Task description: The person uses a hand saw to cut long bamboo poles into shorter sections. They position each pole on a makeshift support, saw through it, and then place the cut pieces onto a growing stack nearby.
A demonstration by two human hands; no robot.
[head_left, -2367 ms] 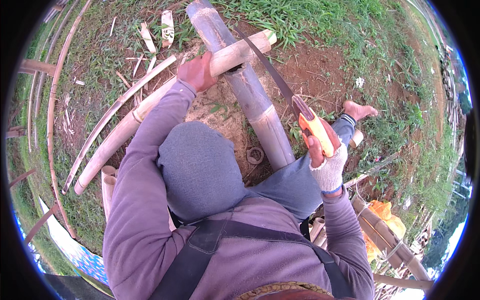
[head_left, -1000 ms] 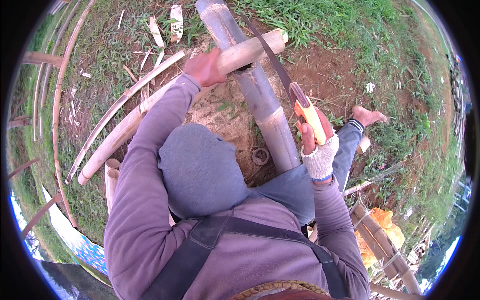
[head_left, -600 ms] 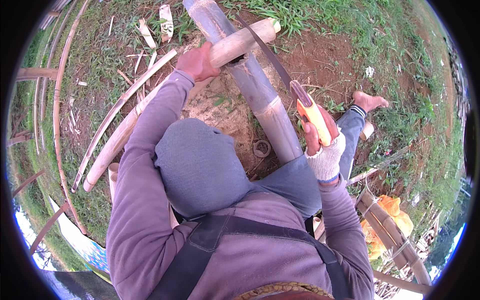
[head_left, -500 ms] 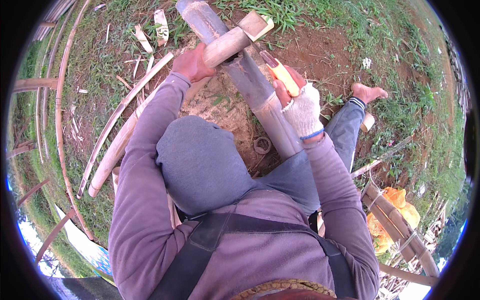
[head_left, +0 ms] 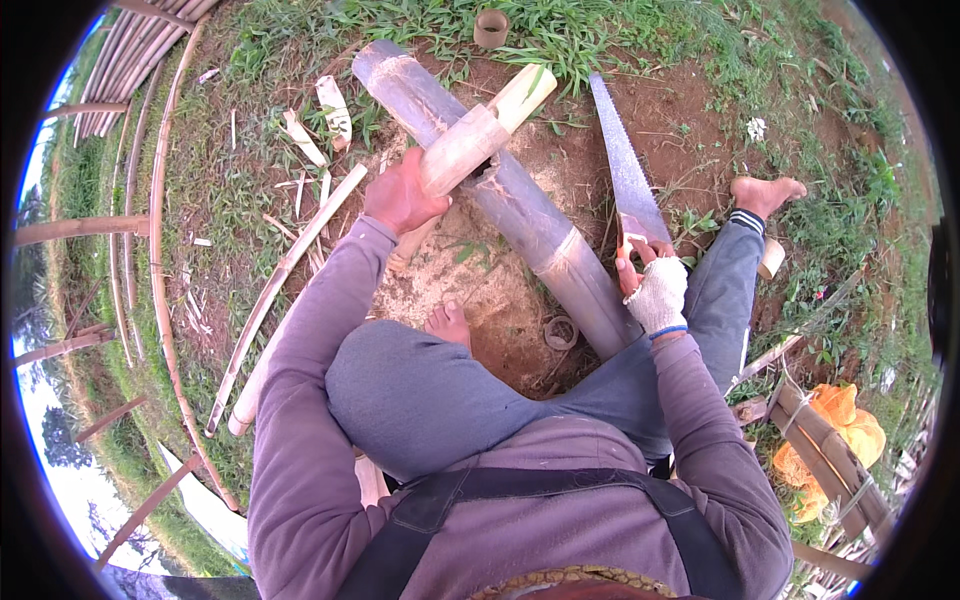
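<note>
My left hand [head_left: 405,192] is closed around the near end of a pale bamboo tube [head_left: 465,150]. This tube lies slantwise across a thick grey bamboo pole [head_left: 535,225], beside a dark notch in it. A lighter split bamboo piece [head_left: 528,98] sticks out at the tube's far end. In a white fingertip-bare glove, my right hand [head_left: 658,292] grips the handle of a handsaw [head_left: 622,150]. The saw's toothed blade points away from me over bare soil, apart from the bamboo. A short bamboo ring [head_left: 491,29] sits on the grass beyond the pole.
Long bamboo strips [head_left: 285,290] lie on the left, near several pale offcuts [head_left: 335,112]. Sawdust covers soil by my foot [head_left: 449,324]. Another bamboo ring [head_left: 561,333] lies beside the pole. At right are an orange net bag [head_left: 838,428] and tied bamboo lengths [head_left: 825,460].
The saw has left the bamboo tube and moved right, its blade now clear of it. A short end of the tube has come off, and a ring now shows on the grass.
</note>
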